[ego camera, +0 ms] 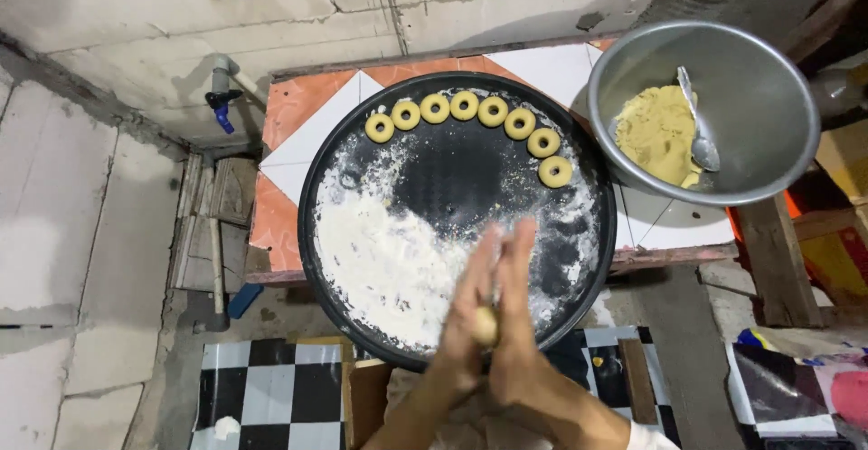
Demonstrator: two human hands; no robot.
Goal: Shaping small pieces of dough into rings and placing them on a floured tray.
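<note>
My left hand point(467, 310) and my right hand point(517, 310) are pressed palm to palm over the near side of a round black tray point(316, 170). A small lump of yellowish dough point(486, 326) shows between the palms. Both hands are dusted with flour. On the tray's far rim lie several ring-shaped dough pieces point(465, 105) in a curved row. A heap of white flour point(384, 260) covers the tray's near left part.
A metal bowl point(768, 70) at the right holds yellow dough point(655, 133) and a spoon point(698, 124). The tray rests on an orange-and-white tiled stand point(303, 111) against a concrete wall. A blue-handled tap point(220, 102) is at the left. Black-and-white tiles point(262, 387) lie below.
</note>
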